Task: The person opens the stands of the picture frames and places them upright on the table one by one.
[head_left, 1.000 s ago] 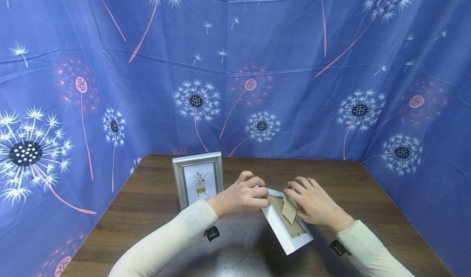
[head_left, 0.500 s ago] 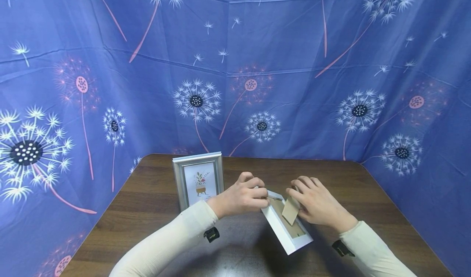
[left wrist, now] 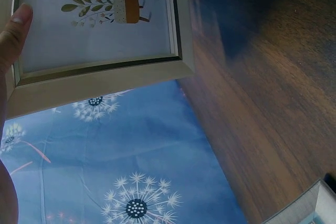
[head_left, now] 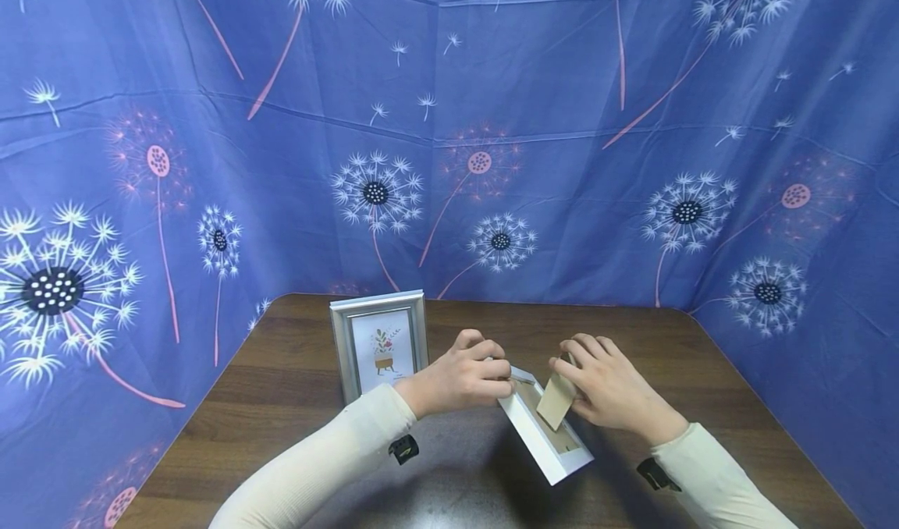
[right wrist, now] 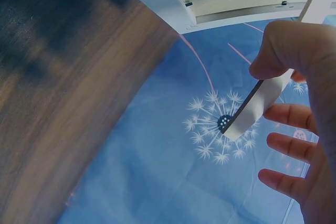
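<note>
Resting between hands [head_left: 460, 377] (tilted): white frame [head_left: 544, 435]

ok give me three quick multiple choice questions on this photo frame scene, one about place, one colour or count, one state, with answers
1. Where does the silver frame stand?
A. left of the hands
B. right of the hands
C. lying under the white frame

2. How many picture frames are on the table?
A. one
B. two
C. four

3. How is the white frame turned?
A. picture side up
B. back side up, with the brown stand lifted
C. standing upright

Answers:
1. A: it stands upright just beyond the left hand.
2. B: only the silver one and the white one show.
3. B: its brown backing faces up, and the right hand pinches the stand flap, raised off the backing.
</note>
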Motion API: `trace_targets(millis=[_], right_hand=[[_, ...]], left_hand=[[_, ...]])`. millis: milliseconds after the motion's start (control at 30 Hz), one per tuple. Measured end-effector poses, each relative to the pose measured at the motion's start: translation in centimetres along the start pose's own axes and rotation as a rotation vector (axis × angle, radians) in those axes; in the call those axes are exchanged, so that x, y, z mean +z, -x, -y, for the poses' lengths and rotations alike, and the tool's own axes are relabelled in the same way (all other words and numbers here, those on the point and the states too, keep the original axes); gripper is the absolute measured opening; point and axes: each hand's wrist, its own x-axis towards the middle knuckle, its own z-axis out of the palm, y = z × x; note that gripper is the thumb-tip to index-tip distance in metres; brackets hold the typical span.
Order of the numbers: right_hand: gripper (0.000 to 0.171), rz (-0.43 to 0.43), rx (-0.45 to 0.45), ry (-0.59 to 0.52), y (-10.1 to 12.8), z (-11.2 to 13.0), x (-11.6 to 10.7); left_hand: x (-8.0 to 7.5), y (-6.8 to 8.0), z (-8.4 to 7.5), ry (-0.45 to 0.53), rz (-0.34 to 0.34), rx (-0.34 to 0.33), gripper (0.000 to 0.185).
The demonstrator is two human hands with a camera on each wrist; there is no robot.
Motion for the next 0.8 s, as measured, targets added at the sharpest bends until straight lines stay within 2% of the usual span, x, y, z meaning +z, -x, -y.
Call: trace_targets(millis=[267, 800], right_hand=[[0.052, 0.004, 0.000, 0.003, 0.09, -0.05, 0.09], [0.051, 0.008, 0.026, 0.003, 0.27, 0.11, 0.02]], left_hand=[[0.01, 0.16, -0.08, -0.001, 0.027, -0.014, 0.011], [0.00, 0.04, -0.02, -0.016, 0.003, -0.008, 0.014]])
